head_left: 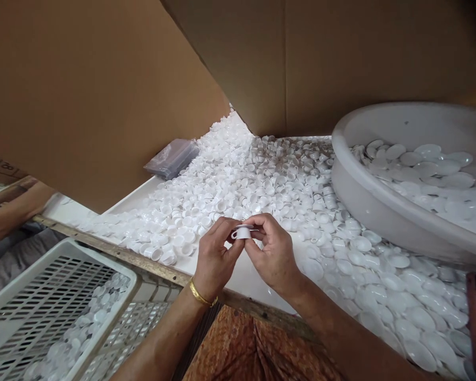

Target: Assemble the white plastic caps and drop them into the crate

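Both hands meet over the table's front edge and pinch one small white plastic cap (242,231) between their fingertips. My left hand (215,260), with a gold bangle on its wrist, grips the cap's left side. My right hand (273,252) grips its right side. Just behind the hands a wide heap of white caps (262,180) covers the white table. Flat white oval lids (396,301) lie spread to the right of my right forearm.
A grey basin (351,193) holding more oval lids sits tilted at right. A white slotted crate (35,293) with some caps stands at lower left. Tall cardboard walls (103,95) enclose the back. A clear plastic bag (172,157) lies by the cardboard. Another person's arm (8,209) shows at far left.
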Tool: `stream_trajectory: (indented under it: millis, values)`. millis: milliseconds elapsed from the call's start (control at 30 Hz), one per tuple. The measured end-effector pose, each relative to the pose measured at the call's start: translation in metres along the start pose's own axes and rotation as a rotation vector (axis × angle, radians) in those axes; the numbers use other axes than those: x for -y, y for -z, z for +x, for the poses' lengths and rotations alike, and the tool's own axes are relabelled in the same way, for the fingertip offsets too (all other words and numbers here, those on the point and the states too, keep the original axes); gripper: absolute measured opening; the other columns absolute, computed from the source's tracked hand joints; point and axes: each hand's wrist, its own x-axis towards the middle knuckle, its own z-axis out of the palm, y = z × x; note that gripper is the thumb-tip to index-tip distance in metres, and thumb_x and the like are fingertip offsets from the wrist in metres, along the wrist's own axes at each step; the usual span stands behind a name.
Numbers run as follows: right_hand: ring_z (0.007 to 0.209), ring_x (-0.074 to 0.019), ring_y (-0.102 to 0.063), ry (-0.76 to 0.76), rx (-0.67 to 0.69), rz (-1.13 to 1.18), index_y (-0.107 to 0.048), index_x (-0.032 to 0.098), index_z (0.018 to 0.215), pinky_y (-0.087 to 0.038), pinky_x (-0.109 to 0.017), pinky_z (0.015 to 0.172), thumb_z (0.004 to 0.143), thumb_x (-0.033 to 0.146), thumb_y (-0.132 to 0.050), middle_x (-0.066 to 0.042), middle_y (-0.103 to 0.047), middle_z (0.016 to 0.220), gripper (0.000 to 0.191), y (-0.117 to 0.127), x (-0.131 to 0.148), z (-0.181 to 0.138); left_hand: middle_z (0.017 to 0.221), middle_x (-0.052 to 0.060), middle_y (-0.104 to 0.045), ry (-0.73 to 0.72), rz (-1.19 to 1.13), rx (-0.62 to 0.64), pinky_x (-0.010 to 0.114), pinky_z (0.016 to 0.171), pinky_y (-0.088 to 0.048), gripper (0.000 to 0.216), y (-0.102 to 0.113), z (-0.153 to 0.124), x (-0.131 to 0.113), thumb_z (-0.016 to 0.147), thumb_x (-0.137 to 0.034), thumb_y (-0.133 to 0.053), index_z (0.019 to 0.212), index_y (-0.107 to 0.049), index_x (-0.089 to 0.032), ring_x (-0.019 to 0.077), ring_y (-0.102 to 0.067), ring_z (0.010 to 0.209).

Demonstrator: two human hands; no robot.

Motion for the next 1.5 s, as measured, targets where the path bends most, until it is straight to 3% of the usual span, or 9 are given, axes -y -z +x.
stream_trajectory:
  millis: [200, 300, 400, 533, 700, 933, 1333, 1400, 1500]
  values:
    - [0.078, -0.0150, -0.059, -0.023, -0.006, -0.058, -0.054, 0.021, 0.084, -0.054, -0.029, 0.072, 0.071, 0.008, -0.051, -0.002, -0.055, 0.085, 0.019, 0.004, -0.005, 0.003, 0.073, 0.000, -0.056, 0.008, 0.003, 0.058, 0.020, 0.058, -0.041, 0.009, -0.007, 0.004, 0.010, 0.079, -0.015, -0.053, 0.083, -0.060, -0.017, 0.0094, -0.051, 0.066]
    - [0.079, -0.0148, -0.059, -0.074, -0.004, -0.013, -0.054, 0.021, 0.085, -0.054, -0.029, 0.073, 0.072, 0.010, -0.051, -0.002, -0.057, 0.086, 0.018, 0.003, -0.007, 0.004, 0.072, -0.001, -0.055, 0.025, 0.037, 0.020, 0.020, 0.057, -0.042, 0.008, -0.012, 0.003, 0.012, 0.078, -0.014, -0.052, 0.082, -0.059, -0.017, 0.0090, -0.050, 0.064]
    - [0.086, -0.0157, -0.058, -0.110, 0.007, 0.072, -0.055, 0.022, 0.091, -0.054, -0.028, 0.071, 0.075, 0.012, -0.049, -0.003, -0.056, 0.096, 0.020, 0.000, -0.006, 0.005, 0.086, 0.002, -0.057, 0.094, -0.013, -0.009, 0.021, 0.060, -0.047, 0.014, -0.011, -0.002, 0.009, 0.082, -0.018, -0.049, 0.093, -0.059, -0.018, 0.0107, -0.054, 0.074]
    - [0.088, -0.0155, -0.057, -0.182, 0.034, 0.232, -0.054, 0.022, 0.092, -0.051, -0.026, 0.069, 0.076, 0.016, -0.048, -0.003, -0.057, 0.096, 0.019, 0.001, -0.005, 0.007, 0.107, 0.006, -0.054, 0.173, -0.170, 0.068, 0.024, 0.063, -0.053, 0.032, -0.004, -0.006, 0.003, 0.083, -0.026, -0.052, 0.115, -0.053, -0.023, 0.0132, -0.057, 0.085]
    - [0.082, -0.0138, -0.059, -0.347, 0.095, 0.527, -0.051, 0.022, 0.089, -0.049, -0.028, 0.075, 0.078, 0.025, -0.055, 0.000, -0.059, 0.089, 0.013, 0.007, -0.003, 0.011, 0.098, 0.004, -0.056, 0.080, -0.081, -0.037, 0.022, 0.061, -0.052, 0.022, -0.003, -0.003, -0.005, 0.079, -0.028, -0.059, 0.100, -0.062, -0.022, 0.0111, -0.056, 0.080]
    - [0.078, -0.0160, -0.060, -0.522, 0.131, 0.715, -0.048, 0.022, 0.084, -0.051, -0.032, 0.073, 0.070, 0.029, -0.062, 0.000, -0.060, 0.081, 0.021, 0.010, -0.005, 0.014, 0.087, 0.003, -0.058, 0.012, 0.054, -0.158, 0.024, 0.062, -0.050, 0.016, -0.011, 0.000, -0.016, 0.076, -0.025, -0.063, 0.090, -0.065, -0.020, 0.0126, -0.055, 0.079]
    - [0.067, -0.0136, -0.057, -0.545, 0.106, 0.706, -0.046, 0.021, 0.076, -0.049, -0.029, 0.066, 0.065, 0.022, -0.060, 0.003, -0.056, 0.070, 0.017, 0.014, -0.002, 0.017, 0.083, 0.003, -0.056, -0.096, 0.070, -0.143, 0.021, 0.060, -0.048, 0.013, -0.018, 0.000, -0.016, 0.079, -0.020, -0.059, 0.090, -0.063, -0.017, 0.0097, -0.053, 0.071]
    - [0.065, -0.0127, -0.056, -0.546, 0.094, 0.622, -0.048, 0.021, 0.076, -0.048, -0.028, 0.065, 0.065, 0.023, -0.061, 0.003, -0.055, 0.071, 0.017, 0.013, -0.006, 0.016, 0.084, 0.003, -0.056, -0.043, 0.035, -0.108, 0.021, 0.060, -0.048, 0.013, -0.018, -0.003, -0.011, 0.079, -0.023, -0.059, 0.089, -0.064, -0.017, 0.0099, -0.053, 0.071]
    - [0.064, -0.0114, -0.055, -0.489, 0.047, 0.366, -0.051, 0.020, 0.077, -0.047, -0.025, 0.062, 0.068, 0.025, -0.062, 0.003, -0.055, 0.072, 0.015, 0.010, -0.010, 0.013, 0.083, 0.003, -0.057, 0.154, -0.113, -0.010, 0.020, 0.055, -0.047, 0.015, -0.017, -0.009, 0.000, 0.081, -0.030, -0.056, 0.085, -0.064, -0.017, 0.0103, -0.054, 0.069]
